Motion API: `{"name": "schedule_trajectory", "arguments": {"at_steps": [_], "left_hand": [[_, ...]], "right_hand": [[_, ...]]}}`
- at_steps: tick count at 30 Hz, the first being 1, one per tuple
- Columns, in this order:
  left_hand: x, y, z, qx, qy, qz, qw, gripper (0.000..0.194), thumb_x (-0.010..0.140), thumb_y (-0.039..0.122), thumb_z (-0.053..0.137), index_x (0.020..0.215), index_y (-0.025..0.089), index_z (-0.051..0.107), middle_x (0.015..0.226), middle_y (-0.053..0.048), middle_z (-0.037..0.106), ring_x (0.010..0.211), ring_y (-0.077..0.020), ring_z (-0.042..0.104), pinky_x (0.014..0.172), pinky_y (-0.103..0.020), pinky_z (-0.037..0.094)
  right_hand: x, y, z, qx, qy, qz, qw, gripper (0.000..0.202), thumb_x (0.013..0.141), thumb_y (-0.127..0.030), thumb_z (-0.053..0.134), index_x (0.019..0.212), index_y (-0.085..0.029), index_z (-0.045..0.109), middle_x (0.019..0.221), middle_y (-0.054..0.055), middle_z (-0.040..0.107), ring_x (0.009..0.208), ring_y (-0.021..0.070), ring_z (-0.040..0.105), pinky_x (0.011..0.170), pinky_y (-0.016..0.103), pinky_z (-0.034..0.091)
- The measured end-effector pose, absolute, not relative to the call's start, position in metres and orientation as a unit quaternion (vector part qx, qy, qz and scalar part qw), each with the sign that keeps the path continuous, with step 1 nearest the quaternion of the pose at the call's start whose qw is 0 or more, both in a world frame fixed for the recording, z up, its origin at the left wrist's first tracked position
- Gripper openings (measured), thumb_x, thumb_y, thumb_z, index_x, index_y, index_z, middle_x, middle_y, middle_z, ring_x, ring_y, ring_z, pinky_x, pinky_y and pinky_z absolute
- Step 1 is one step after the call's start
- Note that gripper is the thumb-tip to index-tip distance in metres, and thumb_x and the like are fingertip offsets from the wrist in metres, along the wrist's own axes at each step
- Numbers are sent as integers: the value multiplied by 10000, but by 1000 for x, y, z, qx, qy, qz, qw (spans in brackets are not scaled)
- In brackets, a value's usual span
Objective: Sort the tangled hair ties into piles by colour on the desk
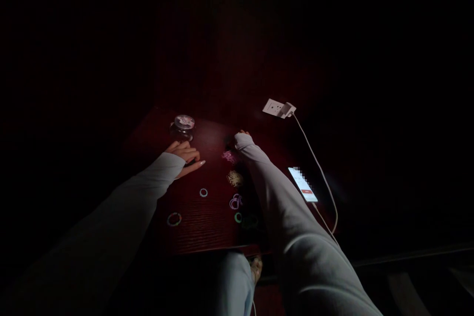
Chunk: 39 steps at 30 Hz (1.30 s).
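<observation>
My left hand (185,154) rests low over the dark red wooden table (200,232), thumb stretched out apart from its bent fingers, with nothing visible in it. Just beyond it stands a clear jar (183,130) with a printed lid. At the far end of a row of small bands is my right hand (242,134), its fingers mostly hidden by the sleeve. The row holds a pink-purple cluster (228,157), a cream cluster (235,178), lilac rings (234,201) and a green ring (238,217). A pale mint ring (203,192) and a multicoloured ring (174,219) lie apart to the left.
A lit phone (303,185) lies right of my right forearm. Its white cable (320,170) runs from a charger (288,109) plugged into a white socket plate (273,107). The table's front edge is near my knee (237,276). Surroundings are very dark.
</observation>
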State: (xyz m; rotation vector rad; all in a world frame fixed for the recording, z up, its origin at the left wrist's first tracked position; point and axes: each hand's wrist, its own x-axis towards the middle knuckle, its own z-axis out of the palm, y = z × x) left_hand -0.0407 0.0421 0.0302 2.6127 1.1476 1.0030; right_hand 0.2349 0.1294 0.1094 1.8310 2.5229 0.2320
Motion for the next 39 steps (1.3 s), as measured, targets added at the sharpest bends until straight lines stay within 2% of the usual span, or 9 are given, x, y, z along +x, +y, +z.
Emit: {"name": "schedule_trajectory", "arguments": {"at_steps": [3,5,10,13,16,21,29,35,39], "left_hand": [[-51,57,24,823,434,363,47,331,1067,455,485,884,279,697,921,-16,777,965,-244,624,854,-401,372],[-54,64,19,808,459,367,44,330,1058,456,489,887,285,713,993,-21,806,1000,-257,639,845,-407,387],[-53,66,17,810,465,354,45,438,1065,454,444,739,268,671,857,-30,784,937,-247,638,844,-405,395],[-48,60,21,795,476,371,57,467,1055,467,443,685,255,634,835,-31,788,916,-240,635,844,-402,392],[-46,58,25,786,480,382,77,474,1046,467,437,677,258,651,839,-24,795,913,-240,641,861,-404,393],[-45,58,25,779,482,391,92,486,1024,474,440,652,264,671,837,-26,802,929,-242,653,872,-401,394],[-40,55,26,771,485,404,87,499,1014,465,423,616,259,644,785,-18,787,898,-228,649,871,-388,391],[-43,57,28,759,510,395,86,463,1002,448,474,621,253,649,786,-44,763,888,-242,654,881,-391,403],[-45,57,30,758,516,392,77,445,997,456,470,644,249,648,782,-62,757,884,-248,651,870,-392,413]], "right_hand": [[234,133,113,616,786,37,39,261,898,-349,774,1089,-179,826,1223,169,795,1300,338,662,1185,473,443],[237,131,122,626,779,20,43,265,961,-384,721,1087,-180,833,1149,148,810,1230,314,698,1154,442,460],[243,103,136,637,770,26,-26,338,1085,-362,562,1094,-152,827,1089,158,805,1090,278,727,1002,379,507],[233,61,121,553,827,-19,-95,190,1037,-247,639,1034,-183,818,1043,99,817,1024,235,729,989,361,528],[218,8,93,384,909,-113,-113,93,987,-287,758,1034,-214,792,1043,47,813,1006,200,723,996,334,523],[202,-38,60,381,911,-108,-119,76,969,-257,791,1016,-237,735,1065,36,782,1016,191,710,956,317,512],[194,-26,50,365,915,-103,-141,145,907,-116,758,895,-231,670,958,19,740,924,180,695,870,281,525],[168,14,68,392,905,-67,-148,94,982,-140,675,951,-220,714,1016,56,756,991,194,696,939,297,524],[150,40,65,416,904,-41,-90,47,963,-168,724,949,-206,749,1043,77,767,1002,206,692,935,299,520]]}}
